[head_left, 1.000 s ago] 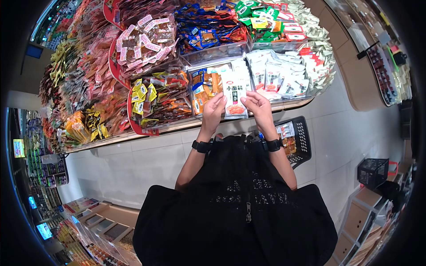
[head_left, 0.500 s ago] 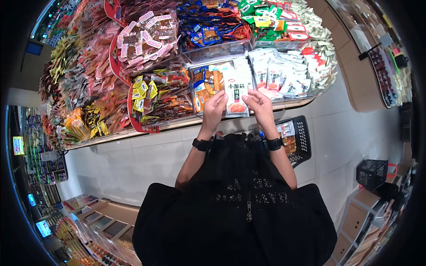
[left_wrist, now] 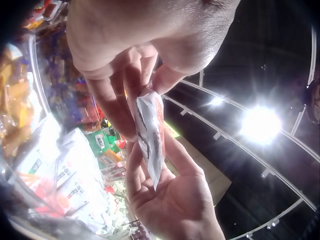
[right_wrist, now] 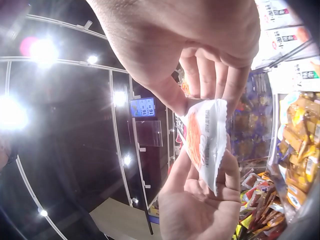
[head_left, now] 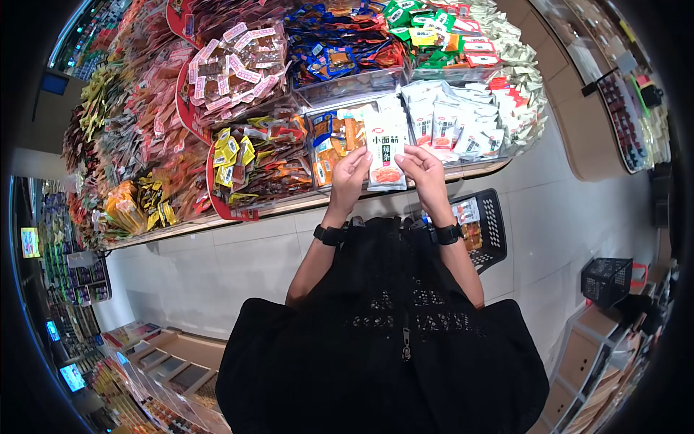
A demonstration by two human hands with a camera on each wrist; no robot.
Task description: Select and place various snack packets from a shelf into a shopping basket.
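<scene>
A white snack packet [head_left: 387, 155] with dark lettering and an orange-red picture stands upright between both hands in the head view. The left hand [head_left: 348, 181] pinches its left edge, thumb toward the front. On the other side the right hand [head_left: 426, 177] pinches the right edge. Seen edge-on in the left wrist view, the packet [left_wrist: 151, 132] lies between the fingers of the left hand [left_wrist: 145, 45] above and the right hand [left_wrist: 175, 200] below. The right wrist view shows the packet [right_wrist: 206, 140] gripped by the right hand [right_wrist: 185, 45], with the left hand [right_wrist: 200, 205] opposite.
Bins of packets fill the display: white packets [head_left: 463, 123] right of the hands, orange ones [head_left: 329, 155] to the left, blue ones [head_left: 336, 43] behind. Below the display edge, a black basket [head_left: 494, 228] holds several packets. Another dark basket [head_left: 607, 282] stands farther right.
The packet was lifted slightly and shifted a little to the right from a second ago. Both hands keep their hold on its edges throughout.
</scene>
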